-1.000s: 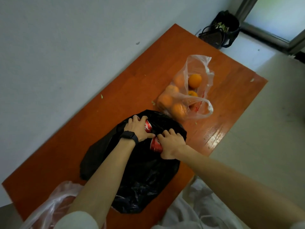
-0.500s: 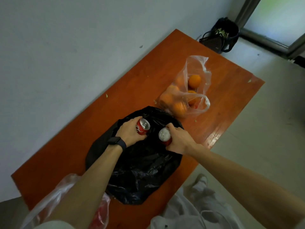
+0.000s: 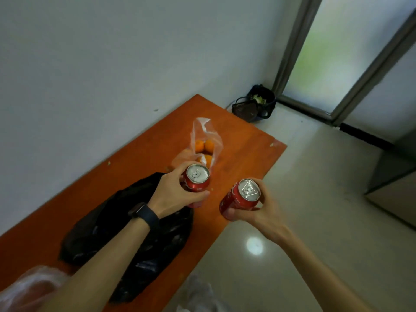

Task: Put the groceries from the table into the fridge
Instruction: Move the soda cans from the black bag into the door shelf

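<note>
Orange-brown table (image 3: 243,154), smooth top, set against a white wall. Its long free edge meets a pale glossy floor (image 3: 315,199) that lies open to the right. Left hand (image 3: 173,194) wraps a red can (image 3: 197,180), upright above the tabletop, just in front of the clear bag of oranges (image 3: 203,145). Right hand (image 3: 258,212) grips a second red can (image 3: 240,197), tilted, out past the table edge over the floor. Both have silver lids with flat pull tabs. Crumpled black plastic bag (image 3: 135,244) lies slack under the left forearm. Black bin (image 3: 258,103) in the far corner.
</note>
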